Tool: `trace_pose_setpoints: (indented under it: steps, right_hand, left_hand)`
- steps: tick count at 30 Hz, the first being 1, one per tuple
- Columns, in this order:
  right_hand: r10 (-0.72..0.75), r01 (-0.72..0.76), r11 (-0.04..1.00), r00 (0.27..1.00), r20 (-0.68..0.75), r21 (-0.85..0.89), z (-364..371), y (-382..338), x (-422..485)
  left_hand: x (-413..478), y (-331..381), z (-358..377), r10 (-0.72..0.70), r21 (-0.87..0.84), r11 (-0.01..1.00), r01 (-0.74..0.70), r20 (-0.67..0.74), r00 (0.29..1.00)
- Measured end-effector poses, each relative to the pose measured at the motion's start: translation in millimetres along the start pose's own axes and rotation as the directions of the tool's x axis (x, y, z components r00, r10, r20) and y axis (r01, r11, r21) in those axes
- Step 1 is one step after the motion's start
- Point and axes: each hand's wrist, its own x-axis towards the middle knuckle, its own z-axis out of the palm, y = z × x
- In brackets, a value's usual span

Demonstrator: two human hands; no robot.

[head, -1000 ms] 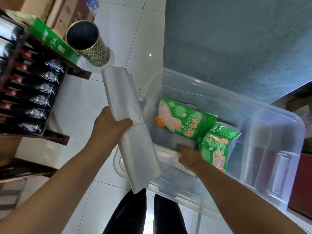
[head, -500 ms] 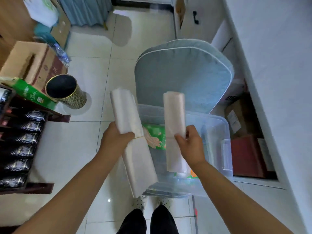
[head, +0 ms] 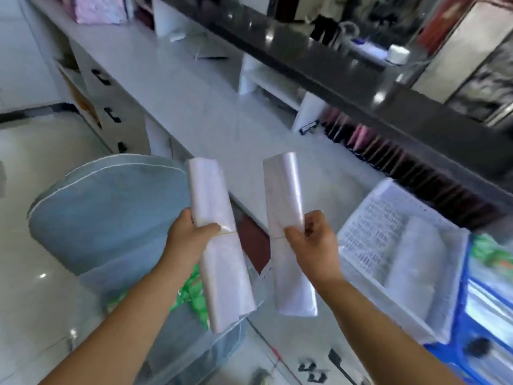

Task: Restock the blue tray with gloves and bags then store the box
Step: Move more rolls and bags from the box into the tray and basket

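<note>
Head view, each hand's fingers clamped mid-length on a bag roll, left hand (head: 191, 240) roll (head: 219, 237), right hand (head: 311, 240) roll (head: 286, 232), long axes upright.

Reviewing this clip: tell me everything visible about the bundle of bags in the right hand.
The bag bundle is a long, narrow, flat-folded stack of thin, translucent whitish plastic. It stands nearly upright in the air in front of the grey counter. The right hand grips it around the middle, thumb in front and fingers curled behind, where a thin band seems to cinch it. Nothing else touches it; the left hand holds a second bundle apart from it.
</note>
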Motion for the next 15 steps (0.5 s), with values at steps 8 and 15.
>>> trace_pose_setpoints:
  steps: [8,15]
  right_hand:
    - [0.211,-0.202,0.977,0.902,-0.378,0.064,-148,53,6]
    - [0.258,-0.27,0.961,0.792,-0.554,0.062,-229,107,37]
  left_hand:
    - [2,69,164,0.108,0.147,0.972,-0.181,0.405,0.908]
    - [-1,102,299,0.119,0.273,0.889,-0.368,0.637,0.761]
